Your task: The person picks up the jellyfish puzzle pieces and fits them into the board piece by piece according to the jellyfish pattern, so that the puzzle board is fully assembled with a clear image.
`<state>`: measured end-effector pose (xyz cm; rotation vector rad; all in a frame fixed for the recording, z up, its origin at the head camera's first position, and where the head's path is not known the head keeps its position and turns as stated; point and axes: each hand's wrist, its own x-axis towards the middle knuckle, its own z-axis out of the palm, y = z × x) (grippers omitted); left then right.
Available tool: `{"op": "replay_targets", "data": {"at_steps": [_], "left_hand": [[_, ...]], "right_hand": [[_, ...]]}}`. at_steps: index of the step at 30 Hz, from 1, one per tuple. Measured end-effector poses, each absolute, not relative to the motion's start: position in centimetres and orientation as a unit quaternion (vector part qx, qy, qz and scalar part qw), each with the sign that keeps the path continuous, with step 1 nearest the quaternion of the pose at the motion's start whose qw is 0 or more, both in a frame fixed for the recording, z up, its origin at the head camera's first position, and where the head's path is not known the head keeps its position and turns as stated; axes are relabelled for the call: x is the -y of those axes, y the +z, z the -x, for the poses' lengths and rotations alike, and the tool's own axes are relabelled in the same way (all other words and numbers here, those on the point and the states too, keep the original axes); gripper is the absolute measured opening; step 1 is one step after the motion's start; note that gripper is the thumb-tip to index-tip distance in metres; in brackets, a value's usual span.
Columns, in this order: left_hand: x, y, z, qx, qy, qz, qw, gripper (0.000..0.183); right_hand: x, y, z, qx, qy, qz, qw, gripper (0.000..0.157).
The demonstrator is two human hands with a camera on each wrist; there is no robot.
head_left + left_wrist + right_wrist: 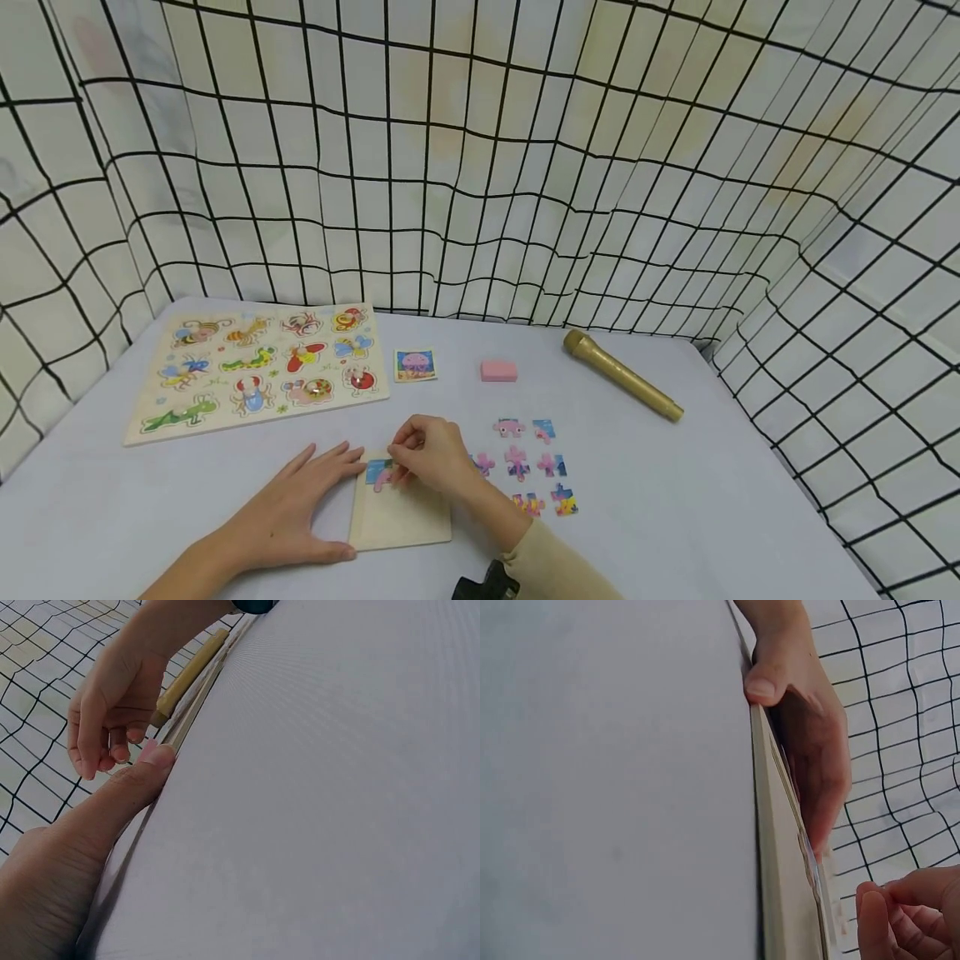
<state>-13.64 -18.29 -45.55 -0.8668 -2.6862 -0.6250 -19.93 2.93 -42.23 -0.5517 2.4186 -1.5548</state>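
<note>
Brace the board (408, 522), lower centre, with your spread left hand (300, 508); square the puzzle piece (377, 473). Right grip (435, 457): narrow, can't tell if holding.

A pale board (412, 521) lies flat, a blue-and-pink piece (373, 472) at its far-left corner. Loose jigsaw pieces (517, 457) lie right.

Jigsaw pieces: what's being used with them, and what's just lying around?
For the job: loose pieces, placed piece, wooden tray, left hand, right hand, picture card (perhaps as a guide).

Lying about, it seems: bug board, pink block, gold stick.
</note>
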Motion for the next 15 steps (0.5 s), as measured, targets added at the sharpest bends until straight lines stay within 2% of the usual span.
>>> {"op": "replay_targets", "data": {"at_steps": [7,15], "left_hand": [[18.1,-45.6,13.6,0.932,-0.221,0.272,0.091,0.091],[18.1,-45.5,13.6,0.928,-0.216,0.282,0.110,0.090]], "right_hand": [[-5.5,-41.6,21.2,-0.836,-0.502,0.203,0.088,0.006],[-8.7,-40.6,22.4,-0.845,-0.496,0.198,0.042,0.006]]}}
